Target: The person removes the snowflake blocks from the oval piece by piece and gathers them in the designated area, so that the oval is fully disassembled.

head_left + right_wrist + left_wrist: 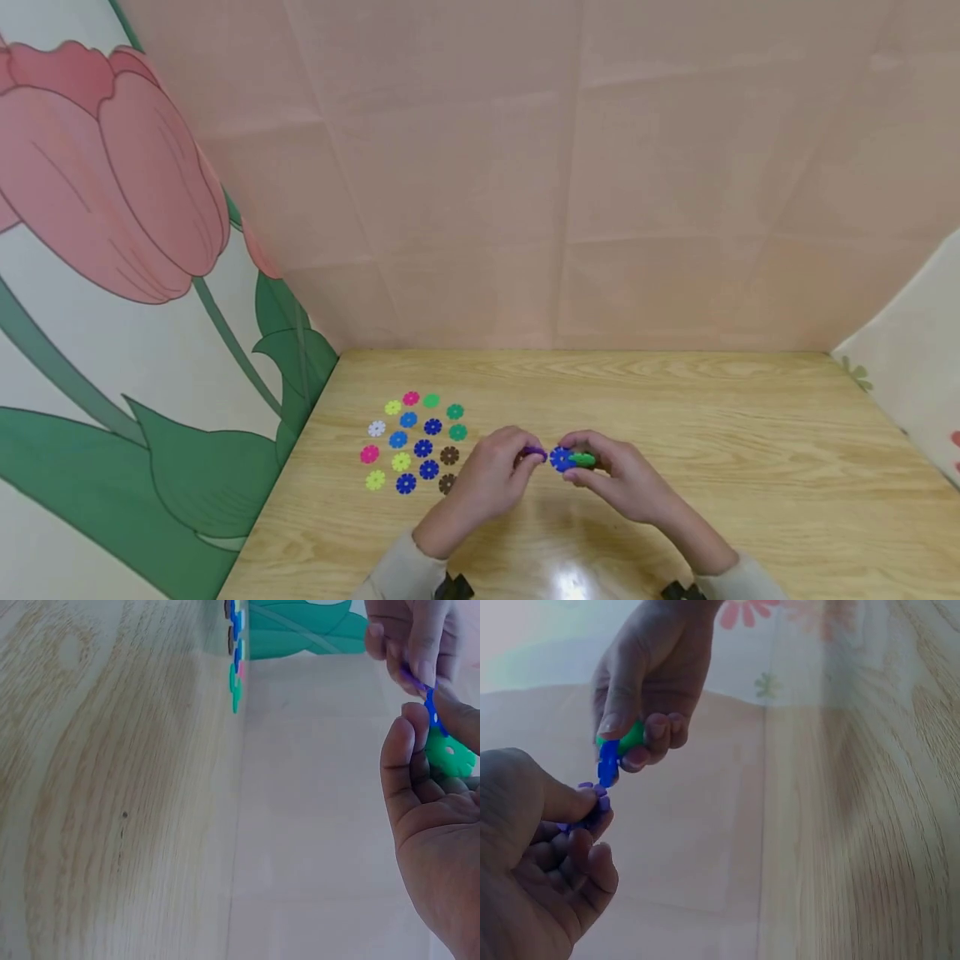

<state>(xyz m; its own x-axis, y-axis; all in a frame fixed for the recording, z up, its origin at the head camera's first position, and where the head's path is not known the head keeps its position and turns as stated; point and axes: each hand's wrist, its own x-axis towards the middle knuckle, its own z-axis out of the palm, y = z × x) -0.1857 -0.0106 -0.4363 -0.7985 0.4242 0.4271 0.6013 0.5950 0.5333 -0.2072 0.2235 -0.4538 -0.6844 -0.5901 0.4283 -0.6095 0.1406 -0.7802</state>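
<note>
Between the thumb and fingers of my left hand (491, 473) is a purple notched disc (533, 452), a flower-shaped linking piece. My right hand (626, 481) pinches a blue notched disc (561, 458) joined to a green one (582, 459), the two set at an angle to each other. Both hands are raised over the middle of the table, with the blue disc pointing at the purple one. In the left wrist view the blue disc (608, 763) comes right to the edge of the purple disc (592, 814). Fingers partly cover the green disc (452, 756) in the right wrist view.
Several loose notched discs in blue, yellow, pink, white, green and brown lie spread on the wooden table (750, 433) left of the hands; a brown disc (449, 455) is nearest the left hand. A pink cloth (570, 208) hangs behind, and a tulip-printed panel (150, 208) stands at the left.
</note>
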